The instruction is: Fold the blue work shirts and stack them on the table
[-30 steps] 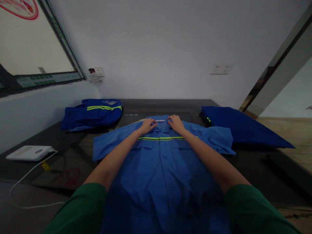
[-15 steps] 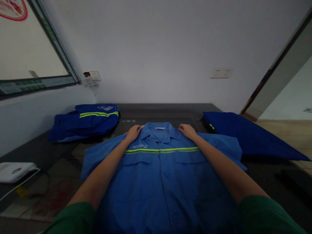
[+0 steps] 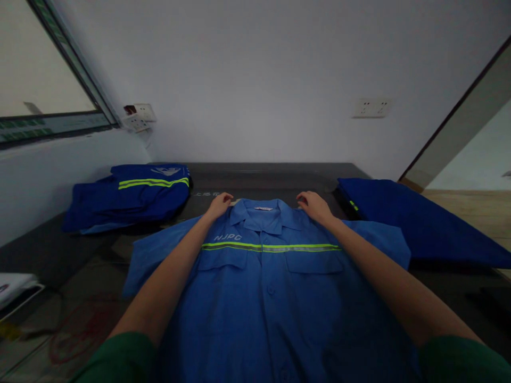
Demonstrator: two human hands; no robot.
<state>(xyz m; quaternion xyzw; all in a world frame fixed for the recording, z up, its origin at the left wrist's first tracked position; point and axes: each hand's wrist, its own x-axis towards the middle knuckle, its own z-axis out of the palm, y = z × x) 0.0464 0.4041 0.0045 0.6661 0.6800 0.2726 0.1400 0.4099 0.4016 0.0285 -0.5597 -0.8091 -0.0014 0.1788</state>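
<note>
Fingers of the left hand (image 3: pixel 219 206) curled at the shirt's shoulder, just beside the collar (image 3: pixel 238 215); can't tell if cloth is pinched or only touched. Right hand (image 3: pixel 314 206) at the opposite shoulder, fingertips bent in, looks barely clear of the fabric (contact unclear, too dim there), so can't say if it grips anything.

Blue short-sleeved shirt (image 3: pixel 235 303) lies front up on the dark tabletop (image 3: pixel 263 183), between and under both forearms, collar toward the wall, sleeves spread outward. Main risk, I'd judge: uneven pull. If one hand has cloth and the other doesn't, the shoulders would skew and the yellow-green stripe (image 3: pixel 239 245) would go crooked. Smooth-looking tabletop may let the whole shirt slide as well. Forearms cross the sleeves, so a low arm could drag creases in.

Further out: right sleeve ends by the dark blue cloth (image 3: pixel 403 221); can't tell if they touch, and a wide sweep could snag it. Folded dark blue garment (image 3: pixel 147 205) off the left sleeve, apart from it. White device (image 3: pixel 16 287) at the left edge, likely knocked only by a wide left elbow.
</note>
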